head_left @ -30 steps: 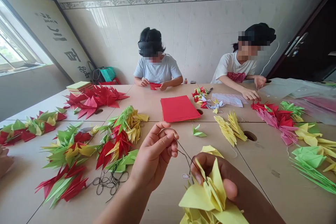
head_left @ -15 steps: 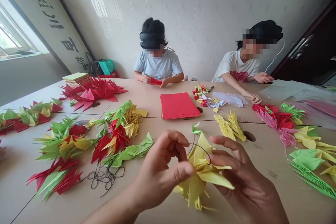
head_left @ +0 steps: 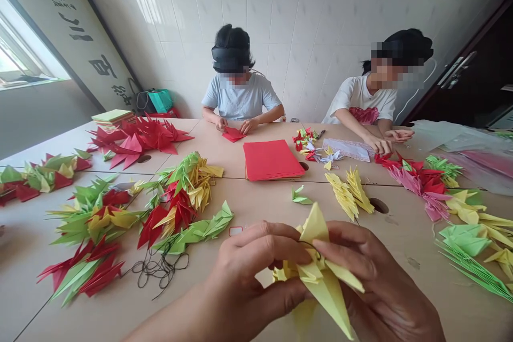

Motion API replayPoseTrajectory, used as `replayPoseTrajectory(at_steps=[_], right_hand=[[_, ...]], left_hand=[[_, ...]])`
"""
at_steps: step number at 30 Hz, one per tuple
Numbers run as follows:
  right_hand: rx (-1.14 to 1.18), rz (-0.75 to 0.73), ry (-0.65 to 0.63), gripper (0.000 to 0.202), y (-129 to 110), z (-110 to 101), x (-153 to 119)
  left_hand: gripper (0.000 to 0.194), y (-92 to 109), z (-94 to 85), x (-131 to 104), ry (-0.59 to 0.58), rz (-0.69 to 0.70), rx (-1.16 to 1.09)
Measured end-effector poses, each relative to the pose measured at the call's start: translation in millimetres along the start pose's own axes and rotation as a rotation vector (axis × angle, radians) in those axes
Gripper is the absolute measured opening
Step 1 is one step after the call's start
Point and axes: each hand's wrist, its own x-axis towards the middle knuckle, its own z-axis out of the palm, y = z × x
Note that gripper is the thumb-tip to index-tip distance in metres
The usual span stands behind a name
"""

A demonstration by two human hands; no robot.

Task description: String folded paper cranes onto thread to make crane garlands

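Both hands close around a cluster of yellow folded-paper cranes [head_left: 326, 288] above the near edge of the table. My left hand [head_left: 256, 270] pinches it from the left, thumb below and fingers on top. From the right, my right hand [head_left: 377, 278] grips it, fingertips pressed near its centre. A short piece of black cord [head_left: 306, 244] shows between the fingertips, at the middle of the folds. Where the rest of that cord runs is hidden by the hands. Just beyond lies a small green paper crane [head_left: 300, 195].
A red paper stack [head_left: 274, 159] lies mid-table. Tangled black cord [head_left: 160, 270] and multicoloured crane strings [head_left: 96, 214] are at left. Yellow cranes [head_left: 348, 192] and more paper pieces [head_left: 465, 235] lie right. Two people [head_left: 240, 99] sit opposite, one folding red paper [head_left: 233, 134].
My left hand has moved in from a loop of black cord to grip the yellow cranes. The cord loop has shrunk against the paper. The person opposite has lowered the red paper onto the table.
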Motion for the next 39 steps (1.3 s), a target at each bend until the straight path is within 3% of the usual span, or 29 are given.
replayPoseTrajectory(at_steps=[4, 9, 15, 23, 27, 32, 35, 39], right_hand=[[0.039, 0.104, 0.179, 0.037, 3, 4, 0], [0.149, 0.296, 0.096, 0.041, -3, 4, 4], [0.166, 0.166, -0.105, 0.008, 1, -2, 7], [0.031, 0.128, -0.09, 0.009, -4, 3, 9], [0.015, 0.124, -0.083, 0.008, -8, 4, 10], [0.067, 0.191, -0.096, 0.015, -9, 3, 12], [0.082, 0.226, -0.153, 0.029, -8, 3, 14], [0.049, 0.129, -0.199, 0.045, -9, 6, 15]], left_hand=[[0.021, -2, -2.3, -1, -0.018, -0.016, 0.009], [0.019, -3, -3.0, -1, -0.038, -0.051, -0.048], [0.017, 1, 0.1, -1, -0.019, -0.12, -0.03], [0.009, 6, 7.7, -4, 0.059, -0.26, -0.048], [0.012, 6, 9.8, -3, 0.052, -0.343, -0.182], [0.016, 5, 7.3, -1, -0.063, -0.437, -0.447], [0.015, 6, 5.2, -1, -0.144, -0.422, -0.448], [0.022, 9, 7.8, -1, -0.246, -0.445, -0.359]])
